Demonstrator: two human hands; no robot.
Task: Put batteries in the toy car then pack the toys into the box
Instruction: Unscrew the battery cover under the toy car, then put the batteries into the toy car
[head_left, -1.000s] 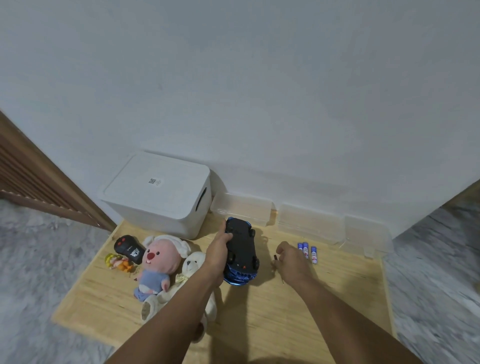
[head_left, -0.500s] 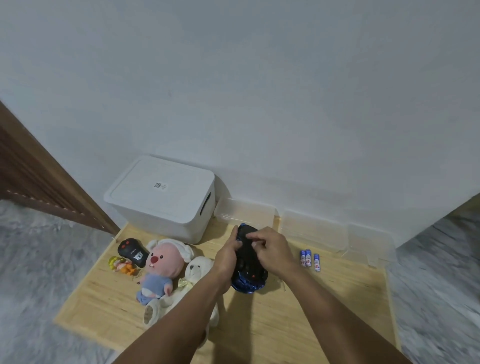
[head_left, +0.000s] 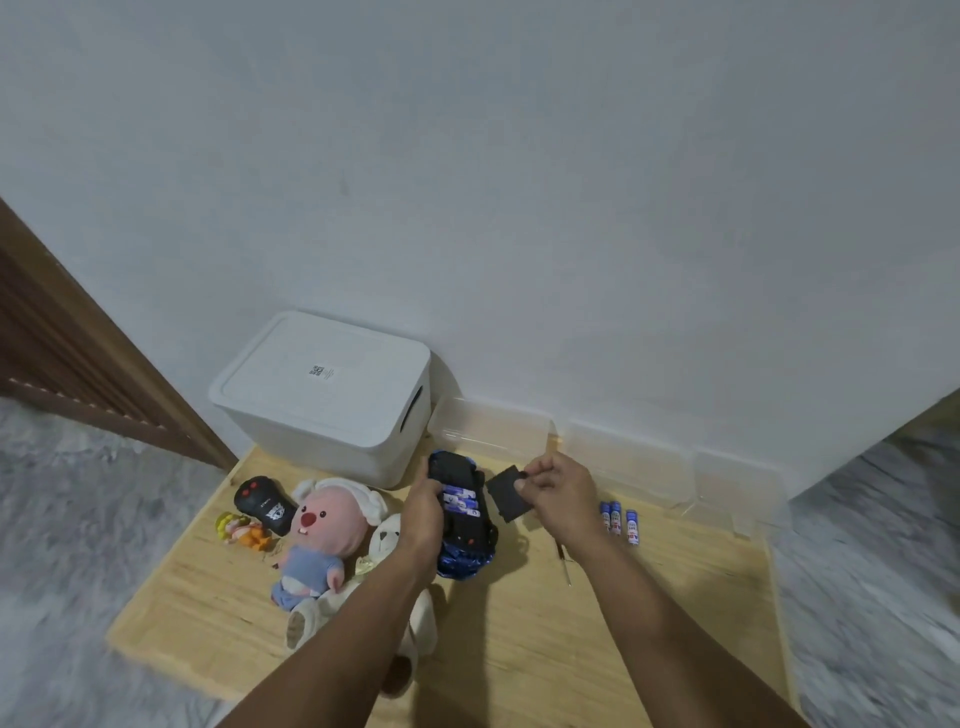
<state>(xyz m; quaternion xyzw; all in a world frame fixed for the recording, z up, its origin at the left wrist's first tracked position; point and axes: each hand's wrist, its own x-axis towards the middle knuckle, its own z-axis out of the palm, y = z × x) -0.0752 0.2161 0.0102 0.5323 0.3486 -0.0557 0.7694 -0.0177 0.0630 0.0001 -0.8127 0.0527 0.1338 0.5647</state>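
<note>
Wooden desk (head_left: 597, 639) fills the lower middle of the frame, with a lidded white box (head_left: 332, 395) at its back left. Below the box lie a pink plush (head_left: 322, 530) and a white bear (head_left: 387, 540). At centre the left hand (head_left: 423, 519) grips the upturned toy car (head_left: 462, 514), batteries showing in its open bay. Just right, the right hand (head_left: 561, 493) pinches the black cover (head_left: 509, 493). Three loose batteries (head_left: 618, 519) lie right of it

white bear (head_left: 387, 540) partly behind left forearm, screwdriver (head_left: 563, 564) half hidden, battery (head_left: 616, 519) labels unreadable
</note>
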